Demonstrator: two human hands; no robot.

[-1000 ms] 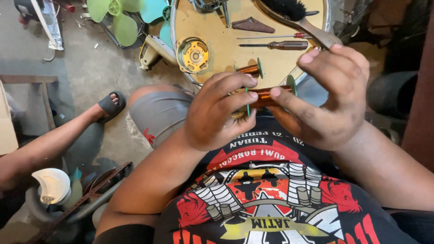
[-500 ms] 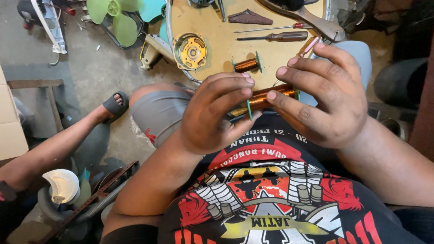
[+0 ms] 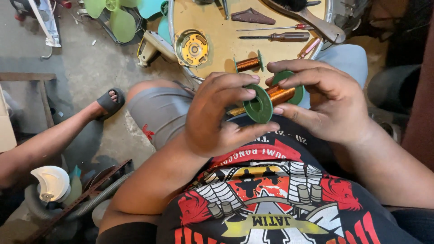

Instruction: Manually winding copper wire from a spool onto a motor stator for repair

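Both of your hands are closed on one green spool of copper wire, holding it in front of your chest, above the black printed shirt. Your left hand pinches the near flange of the spool, with the thumb below the rim and the fingers curled over the top edge. Your right hand grips the far end, with fingers laid along the top of the copper winding and the thumb underneath. The spool lies roughly level, its near flange turned toward you so the centre hole shows.

Beyond your hands sits a round tan tray with a metal rim. On it lie a second, smaller copper spool just past your left fingertips, a yellow-centred motor part, a screwdriver with a brown handle and a wooden-handled brush. To the left, another person's leg with a dark sandal rests on the concrete floor, near green fan blades and a white plastic part.
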